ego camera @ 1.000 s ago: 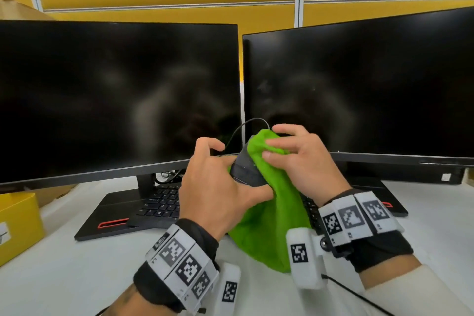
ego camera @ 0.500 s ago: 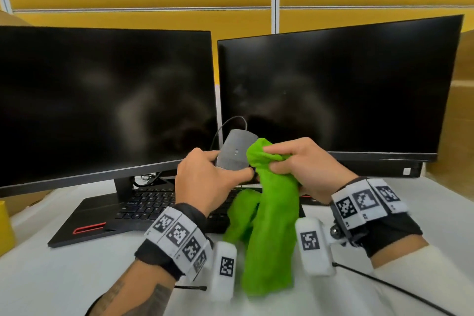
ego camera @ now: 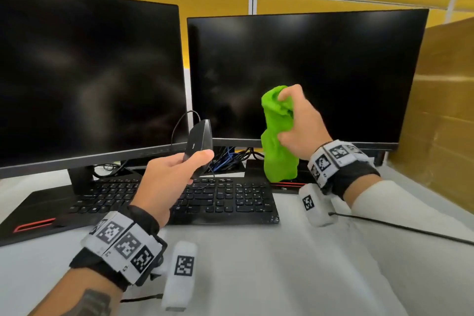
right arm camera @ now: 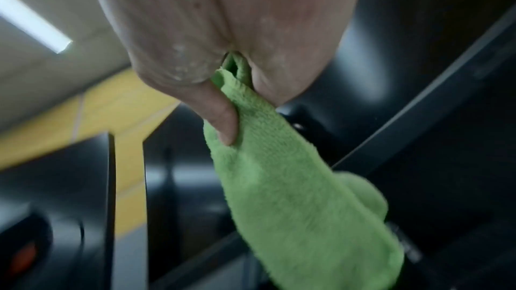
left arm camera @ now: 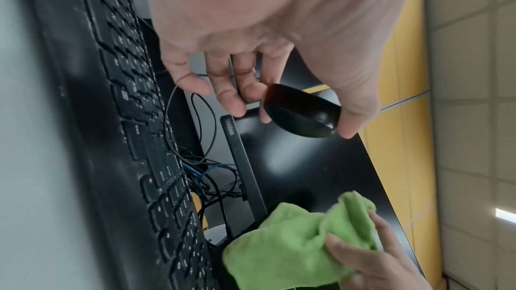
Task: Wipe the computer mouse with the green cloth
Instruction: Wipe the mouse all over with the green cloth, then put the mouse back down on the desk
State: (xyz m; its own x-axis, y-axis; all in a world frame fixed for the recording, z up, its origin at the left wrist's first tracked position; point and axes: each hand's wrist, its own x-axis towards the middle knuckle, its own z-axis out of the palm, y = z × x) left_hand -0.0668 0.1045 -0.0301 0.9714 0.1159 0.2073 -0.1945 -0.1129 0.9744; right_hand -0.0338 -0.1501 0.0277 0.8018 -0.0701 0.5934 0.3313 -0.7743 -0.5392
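My left hand (ego camera: pixel 177 172) holds the black wired computer mouse (ego camera: pixel 198 145) up in the air above the keyboard, thumb on one side and fingers behind it. The left wrist view shows the mouse (left arm camera: pixel 303 111) pinched between thumb and fingers. My right hand (ego camera: pixel 297 123) grips the bunched green cloth (ego camera: pixel 278 141) to the right of the mouse, a clear gap apart, in front of the right monitor. The cloth (right arm camera: pixel 293 184) hangs down from my closed fingers in the right wrist view. The mouse cable (ego camera: pixel 179 123) loops up behind it.
A black keyboard (ego camera: pixel 223 197) lies on the white desk (ego camera: pixel 256 264) below my hands. Two dark monitors (ego camera: pixel 84 72) (ego camera: pixel 320 72) stand behind. Tangled cables (ego camera: pixel 225 159) sit between their stands. A cardboard box (ego camera: pixel 441 110) rises at the right. A black cable (ego camera: pixel 410 231) crosses the desk.
My hands have drawn apart. The right hand took the cloth off the mouse and moved it right and up; the left hand still holds the mouse, tilted more on edge.
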